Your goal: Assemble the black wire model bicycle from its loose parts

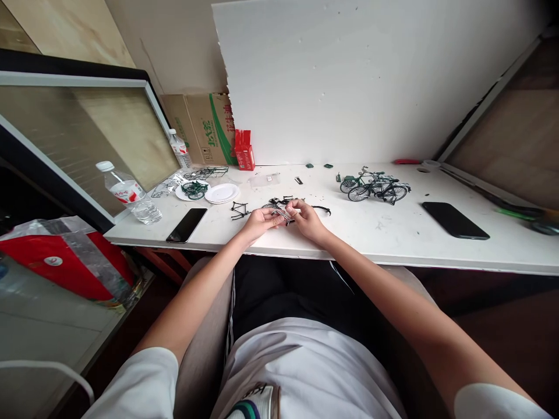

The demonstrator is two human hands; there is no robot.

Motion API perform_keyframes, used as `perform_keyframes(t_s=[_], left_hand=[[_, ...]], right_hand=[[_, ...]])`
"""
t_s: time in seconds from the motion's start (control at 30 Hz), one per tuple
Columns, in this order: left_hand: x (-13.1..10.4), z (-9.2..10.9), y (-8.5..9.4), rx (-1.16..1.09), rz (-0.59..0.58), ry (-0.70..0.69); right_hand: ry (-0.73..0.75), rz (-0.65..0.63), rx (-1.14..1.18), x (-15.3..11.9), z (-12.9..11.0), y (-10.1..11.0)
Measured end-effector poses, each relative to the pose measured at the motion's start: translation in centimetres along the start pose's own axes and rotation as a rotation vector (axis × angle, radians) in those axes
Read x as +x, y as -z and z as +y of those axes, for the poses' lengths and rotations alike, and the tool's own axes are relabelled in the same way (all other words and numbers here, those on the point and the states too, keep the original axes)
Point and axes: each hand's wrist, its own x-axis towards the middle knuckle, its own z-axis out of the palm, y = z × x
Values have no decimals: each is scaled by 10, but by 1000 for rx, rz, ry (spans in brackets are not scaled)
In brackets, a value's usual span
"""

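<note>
Pinched between fingertips: one thin metallic part [283, 216], which we logged near the front edge of the white table [393, 237]. Left hand [261, 223] and right hand [306, 220] both closed on it; its exact form we could not tell. Just behind: small dark parts [275, 202], loose. Left: one black frame [239, 210], without wheels. Right: one curved black strip [322, 208], detached. Farther right: at least two model bicycles [376, 189], upright, which we judged assembled or nearly so. On one white plate [179, 194]: green parts [194, 190]. Around the hands, we judged, the pieces were largely unjoined.
</note>
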Motion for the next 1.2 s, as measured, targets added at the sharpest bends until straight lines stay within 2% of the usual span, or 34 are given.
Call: perform_keyframes(t_s=[0.27,0.6,1.2], left_hand=[[2,-3,-5,33,34,-30],[1,0,-6,79,33,-41],[2,-6,-5,121,31,-60]], right_hand=[[0,-57,-66,-4,3,-2],[39,-41,-191,-4,6,-1],[10,-36,-190,-3,10,1]])
